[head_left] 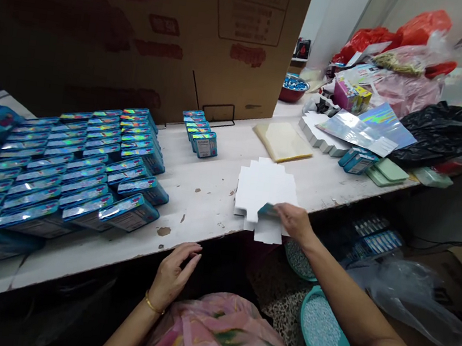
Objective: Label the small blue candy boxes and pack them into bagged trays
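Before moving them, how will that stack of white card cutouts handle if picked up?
The white card cutouts look light and fairly stiff, though thin flaps may bend. Unbound on the bench, they could slide apart.

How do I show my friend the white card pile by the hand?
On the long white table, look right of the shiny blue boxes. A flat pile of notched white card lies at the front edge. Unlike the white stack farther back, it has the person's right hand pinching a small blue piece over it.
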The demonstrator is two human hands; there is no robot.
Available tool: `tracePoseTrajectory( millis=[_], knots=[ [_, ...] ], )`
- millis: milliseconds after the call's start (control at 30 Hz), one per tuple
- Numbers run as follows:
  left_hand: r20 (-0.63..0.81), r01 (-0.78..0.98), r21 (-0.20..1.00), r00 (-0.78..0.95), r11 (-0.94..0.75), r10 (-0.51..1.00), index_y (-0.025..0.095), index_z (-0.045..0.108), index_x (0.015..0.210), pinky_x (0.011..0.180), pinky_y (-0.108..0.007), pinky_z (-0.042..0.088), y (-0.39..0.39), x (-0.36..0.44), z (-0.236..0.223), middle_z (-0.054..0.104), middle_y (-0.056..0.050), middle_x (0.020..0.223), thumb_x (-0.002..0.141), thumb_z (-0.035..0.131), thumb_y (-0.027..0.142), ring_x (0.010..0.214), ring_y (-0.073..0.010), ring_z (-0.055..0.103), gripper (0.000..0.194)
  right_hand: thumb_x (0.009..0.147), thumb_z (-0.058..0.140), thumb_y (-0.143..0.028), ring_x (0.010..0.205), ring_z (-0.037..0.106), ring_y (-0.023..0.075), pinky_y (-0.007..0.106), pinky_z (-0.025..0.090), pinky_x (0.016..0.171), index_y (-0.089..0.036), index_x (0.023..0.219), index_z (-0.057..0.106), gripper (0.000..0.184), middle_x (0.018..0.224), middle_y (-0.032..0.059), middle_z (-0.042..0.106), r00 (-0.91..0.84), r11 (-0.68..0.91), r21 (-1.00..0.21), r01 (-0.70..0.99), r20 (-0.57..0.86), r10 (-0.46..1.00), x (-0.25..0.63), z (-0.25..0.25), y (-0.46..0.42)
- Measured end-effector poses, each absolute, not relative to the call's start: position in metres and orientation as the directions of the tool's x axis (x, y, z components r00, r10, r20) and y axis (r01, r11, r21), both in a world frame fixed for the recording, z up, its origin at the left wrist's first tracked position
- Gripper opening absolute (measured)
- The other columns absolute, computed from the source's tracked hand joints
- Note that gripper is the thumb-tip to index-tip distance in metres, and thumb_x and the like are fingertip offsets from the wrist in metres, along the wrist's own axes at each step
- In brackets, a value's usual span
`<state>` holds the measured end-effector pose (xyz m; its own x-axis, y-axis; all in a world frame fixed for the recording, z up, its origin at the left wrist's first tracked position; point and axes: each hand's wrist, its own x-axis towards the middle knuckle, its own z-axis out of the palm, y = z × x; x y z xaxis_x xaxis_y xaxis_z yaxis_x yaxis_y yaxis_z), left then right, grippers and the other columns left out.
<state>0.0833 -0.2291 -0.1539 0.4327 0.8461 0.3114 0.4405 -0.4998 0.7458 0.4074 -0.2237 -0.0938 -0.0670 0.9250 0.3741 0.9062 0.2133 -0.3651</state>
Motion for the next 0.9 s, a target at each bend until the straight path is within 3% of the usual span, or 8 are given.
tracePoseTrajectory(
  millis=[100,167,300,367,467,533,733,900],
  knots=[
    [0.349,0.480,0.723,0.366,-0.496,0.863,0.019,0.055,0.097,0.074,-0.030,0.050,-0.227,0.082,-0.146,0.059,-0.005,0.090,0.080,0.048,0.026,0.078,-0.0138,0.059,0.020,0.086,0.043,-0.023,0.074,0.061,0.0157,0.026,0.047,0.068,-0.014,0.083,0.062,0.021,0.078,0.0081,0.067,0.011,0.211,-0.212,0.954,0.729,0.684,0.392,-0.064,-0.218],
    [0.433,0.534,0.677,0.268,-0.506,0.861,0.020,0.049,0.109,0.078,-0.033,0.048,-0.226,0.081,-0.139,0.057,-0.007,0.099,0.079,0.050,0.028,0.086,-0.0161,0.058,0.031,0.084,0.046,-0.017,0.076,0.060,0.0150,0.027,0.047,0.070,-0.014,0.087,0.060,0.015,0.079,0.0070,0.066,-0.095,0.307,-0.113,0.945,0.803,0.588,0.372,-0.048,-0.218],
    [0.641,0.710,0.464,0.143,-0.530,0.754,0.021,0.024,0.132,0.095,-0.044,0.036,-0.219,0.075,-0.136,0.037,-0.014,0.131,0.071,0.061,0.032,0.119,-0.0277,0.037,0.072,0.085,0.045,-0.016,0.077,0.059,0.0131,0.026,0.046,0.069,-0.015,0.091,0.057,0.014,0.080,0.0055,0.065,-0.381,0.545,0.003,0.838,0.718,0.582,0.318,-0.057,-0.233],
    [0.647,0.743,0.328,0.273,-0.583,0.712,0.026,0.029,0.131,0.098,-0.046,0.030,-0.213,0.069,-0.146,0.034,-0.011,0.136,0.074,0.057,0.026,0.125,-0.0282,0.031,0.063,0.086,0.043,-0.019,0.076,0.059,0.0124,0.024,0.046,0.067,-0.015,0.087,0.057,0.015,0.078,0.0059,0.065,-0.456,0.602,-0.008,0.799,0.645,0.613,0.294,-0.081,-0.245],
    [0.542,0.641,0.164,0.576,-0.750,0.612,0.032,0.047,0.118,0.096,-0.041,0.030,-0.203,0.058,-0.172,0.054,-0.003,0.121,0.080,0.046,0.016,0.117,-0.0210,0.043,0.041,0.087,0.041,-0.019,0.073,0.059,0.0110,0.023,0.045,0.065,-0.016,0.082,0.057,0.017,0.077,0.0052,0.064,-0.506,0.625,-0.050,0.779,0.538,0.674,0.274,-0.120,-0.260],
    [0.510,0.601,0.117,0.647,-0.791,0.567,0.029,0.051,0.115,0.095,-0.040,0.031,-0.198,0.052,-0.187,0.058,-0.003,0.116,0.080,0.043,0.015,0.113,-0.0199,0.047,0.038,0.087,0.041,-0.019,0.077,0.058,0.0110,0.022,0.045,0.068,-0.016,0.082,0.057,0.017,0.081,0.0048,0.064,-0.523,0.630,-0.071,0.774,0.489,0.698,0.271,-0.139,-0.265],
    [0.430,0.539,0.053,0.748,-0.841,0.506,0.027,0.052,0.114,0.094,-0.046,0.028,-0.193,0.048,-0.188,0.052,-0.005,0.123,0.081,0.041,0.017,0.116,-0.0235,0.044,0.036,0.086,0.039,-0.017,0.104,0.048,0.0140,0.027,0.040,0.088,-0.017,0.107,0.053,0.025,0.113,0.0031,0.057,-0.554,0.634,-0.056,0.771,0.430,0.712,0.284,-0.162,-0.269],
    [0.268,0.629,0.192,0.704,-0.753,0.657,0.021,0.063,0.087,0.079,-0.035,0.040,-0.195,0.078,-0.145,0.065,-0.006,0.095,0.084,0.040,0.021,0.092,-0.0187,0.057,0.023,0.087,0.038,-0.018,0.106,0.047,0.0168,0.031,0.041,0.087,-0.019,0.110,0.053,0.028,0.115,0.0033,0.057,-0.567,0.644,-0.066,0.763,0.412,0.714,0.280,-0.172,-0.262]
  ],
)
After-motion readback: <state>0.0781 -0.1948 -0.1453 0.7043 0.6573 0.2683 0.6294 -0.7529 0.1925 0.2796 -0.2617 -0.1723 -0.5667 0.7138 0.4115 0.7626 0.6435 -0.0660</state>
